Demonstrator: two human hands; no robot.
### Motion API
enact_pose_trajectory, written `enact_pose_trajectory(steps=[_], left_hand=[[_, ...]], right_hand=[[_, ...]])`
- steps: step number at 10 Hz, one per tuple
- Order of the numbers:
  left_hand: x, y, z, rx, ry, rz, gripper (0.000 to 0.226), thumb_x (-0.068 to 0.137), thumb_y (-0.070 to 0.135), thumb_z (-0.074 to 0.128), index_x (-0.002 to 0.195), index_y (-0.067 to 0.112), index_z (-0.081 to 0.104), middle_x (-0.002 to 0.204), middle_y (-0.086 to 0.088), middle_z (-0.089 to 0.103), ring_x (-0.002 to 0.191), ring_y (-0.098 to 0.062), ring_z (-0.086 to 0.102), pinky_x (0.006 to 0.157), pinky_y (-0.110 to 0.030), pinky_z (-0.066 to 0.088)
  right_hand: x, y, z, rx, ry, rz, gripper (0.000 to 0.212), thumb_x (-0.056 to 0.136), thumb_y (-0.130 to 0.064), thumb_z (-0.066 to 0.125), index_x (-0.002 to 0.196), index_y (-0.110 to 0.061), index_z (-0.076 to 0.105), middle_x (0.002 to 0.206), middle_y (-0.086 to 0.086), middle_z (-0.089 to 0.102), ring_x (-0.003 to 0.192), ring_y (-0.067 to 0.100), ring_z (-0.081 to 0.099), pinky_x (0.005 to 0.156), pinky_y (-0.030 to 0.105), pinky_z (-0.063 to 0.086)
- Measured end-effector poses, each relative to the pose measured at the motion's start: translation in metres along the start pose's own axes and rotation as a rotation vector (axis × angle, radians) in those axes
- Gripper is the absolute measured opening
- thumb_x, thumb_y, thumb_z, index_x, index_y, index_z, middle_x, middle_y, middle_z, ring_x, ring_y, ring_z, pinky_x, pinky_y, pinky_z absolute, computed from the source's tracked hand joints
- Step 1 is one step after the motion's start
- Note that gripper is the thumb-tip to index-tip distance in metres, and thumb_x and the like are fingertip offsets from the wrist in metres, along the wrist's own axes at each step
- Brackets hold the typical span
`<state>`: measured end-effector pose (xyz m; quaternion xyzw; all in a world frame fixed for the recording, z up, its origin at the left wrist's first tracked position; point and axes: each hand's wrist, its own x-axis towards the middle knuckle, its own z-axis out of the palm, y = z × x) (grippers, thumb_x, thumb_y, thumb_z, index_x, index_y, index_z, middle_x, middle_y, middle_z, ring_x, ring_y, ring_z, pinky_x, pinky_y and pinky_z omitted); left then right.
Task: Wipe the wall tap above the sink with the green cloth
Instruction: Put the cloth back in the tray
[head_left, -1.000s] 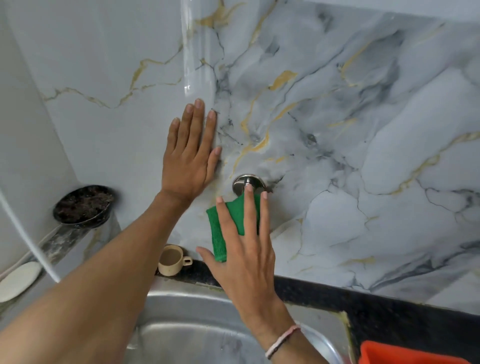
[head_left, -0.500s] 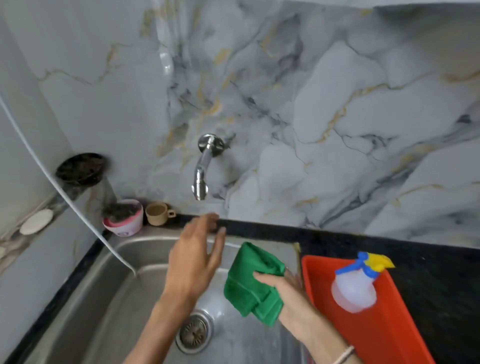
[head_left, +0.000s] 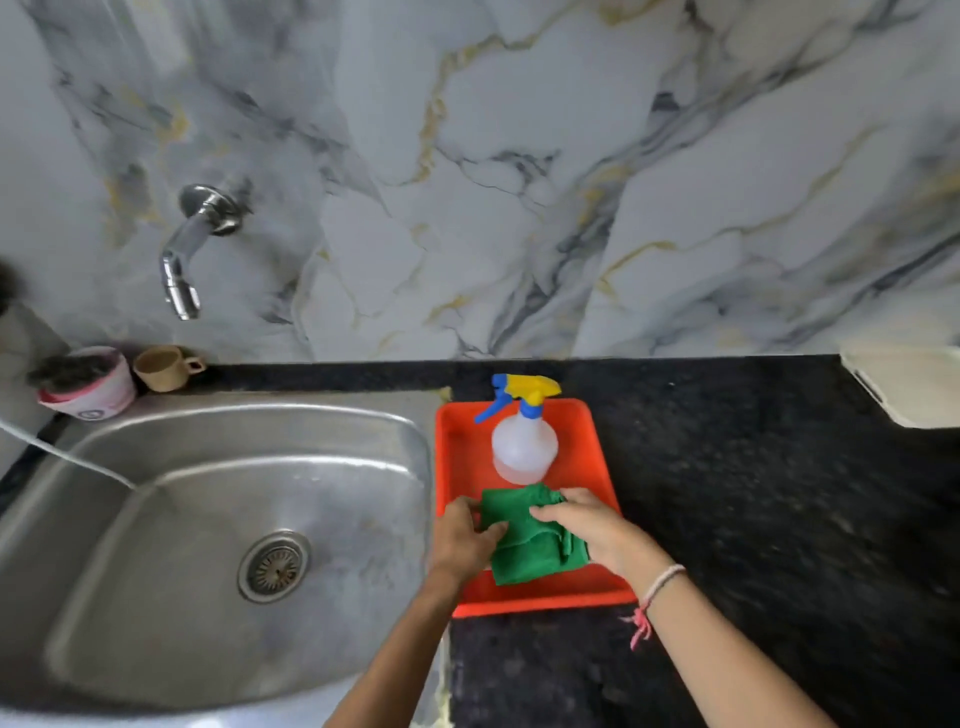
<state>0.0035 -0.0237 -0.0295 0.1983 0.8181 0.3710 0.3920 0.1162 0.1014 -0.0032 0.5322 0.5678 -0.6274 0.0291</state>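
The crumpled green cloth (head_left: 524, 540) is gripped from both sides: its left edge is pinched by the left hand (head_left: 465, 540), while its top and right side are covered by the curled fingers of the right hand (head_left: 592, 527). It is held in the near end of a shallow orange plastic tray (head_left: 602, 467), in front of a translucent spray bottle (head_left: 523, 447). The chrome wall tap (head_left: 195, 244) is left bare above the steel sink (head_left: 218, 519).

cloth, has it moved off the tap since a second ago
Yes. The cloth has gone from the tap down and right into the tray, both hands on it.
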Motion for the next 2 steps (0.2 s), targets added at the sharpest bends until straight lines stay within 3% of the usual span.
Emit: enact_pose_trajectory(steps=[1, 2], left_hand=[[-0.007, -0.004, 0.024, 0.133, 0.041, -0.031, 0.049, 0.092, 0.022, 0.074, 0.136, 0.007, 0.057, 0.128, -0.015, 0.069, 0.116, -0.030, 0.065, 0.097, -0.031, 0.051], [-0.017, 0.004, 0.032, 0.178, 0.054, -0.030, 0.054, 0.094, 0.024, 0.072, 0.141, 0.008, 0.053, 0.136, -0.017, 0.065, 0.124, -0.032, 0.063, 0.105, -0.036, 0.052]], right_hand=[[0.009, 0.012, -0.019, -0.148, -0.042, 0.060, 0.025, 0.093, -0.016, 0.071, 0.115, -0.003, 0.068, 0.120, 0.019, 0.074, 0.113, 0.034, 0.070, 0.104, 0.060, 0.054], [0.003, 0.011, -0.030, -0.224, -0.061, 0.018, 0.052, 0.093, -0.024, 0.071, 0.139, -0.011, 0.052, 0.145, 0.011, 0.057, 0.132, 0.031, 0.056, 0.105, 0.047, 0.051]])
